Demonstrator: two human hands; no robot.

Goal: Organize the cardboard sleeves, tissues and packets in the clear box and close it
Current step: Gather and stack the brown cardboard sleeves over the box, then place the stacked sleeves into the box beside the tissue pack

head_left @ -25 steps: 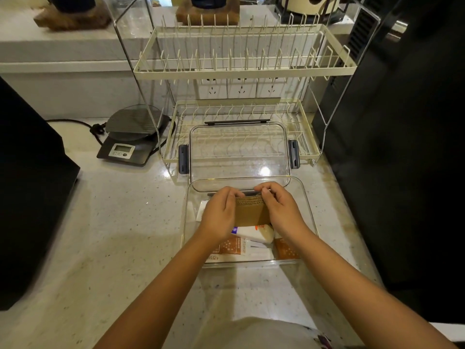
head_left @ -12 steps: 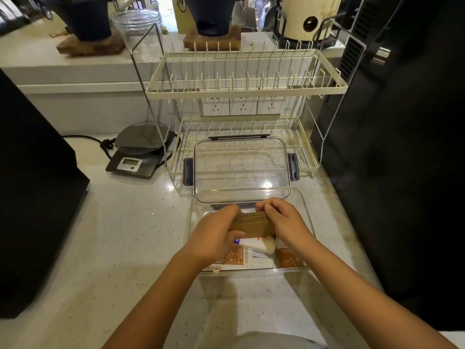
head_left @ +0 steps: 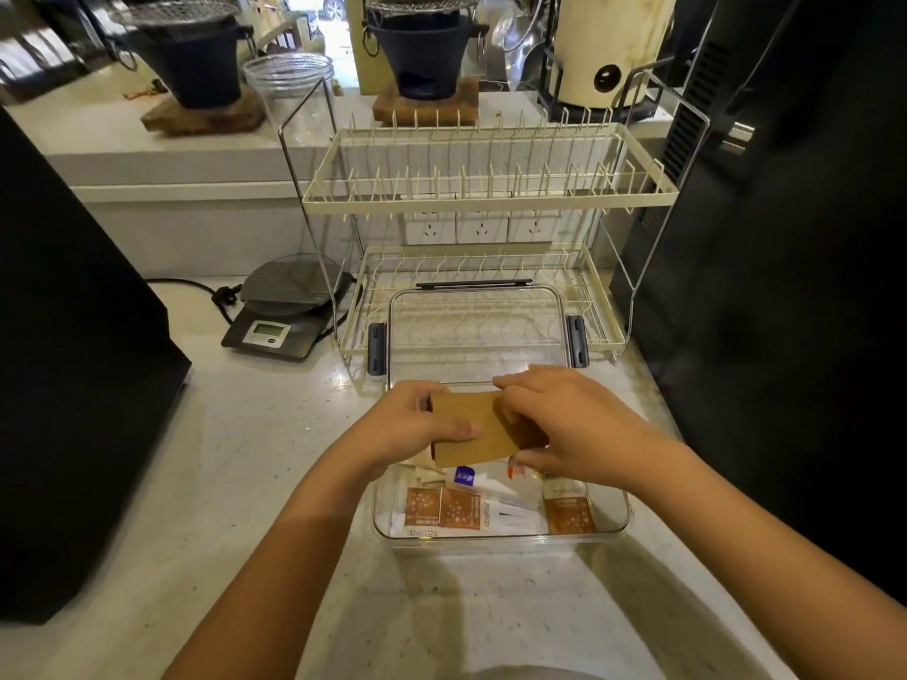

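A brown cardboard sleeve (head_left: 478, 427) is held flat above the clear box (head_left: 623, 520) by both hands. My left hand (head_left: 407, 427) grips its left end with the thumb across the front. My right hand (head_left: 564, 424) pinches its right end from above. Inside the box lie orange-and-white packets (head_left: 444, 507), another orange packet (head_left: 569, 515) at the right, and a white tissue pack (head_left: 491, 483) with a blue label. The clear lid (head_left: 476, 331) with dark grey clips leans open behind the box, against the dish rack.
A cream two-tier dish rack (head_left: 486, 198) stands behind the box. A grey kitchen scale (head_left: 282, 311) with a cable sits at the back left. A black appliance (head_left: 64, 360) fills the left side, a dark cabinet (head_left: 785, 262) the right. Pots and a glass jar (head_left: 289, 85) stand on the rear ledge.
Both hands have lifted the cardboard sleeve up out of the box's back part, and it now lies flatter between them. The view has tilted upward.
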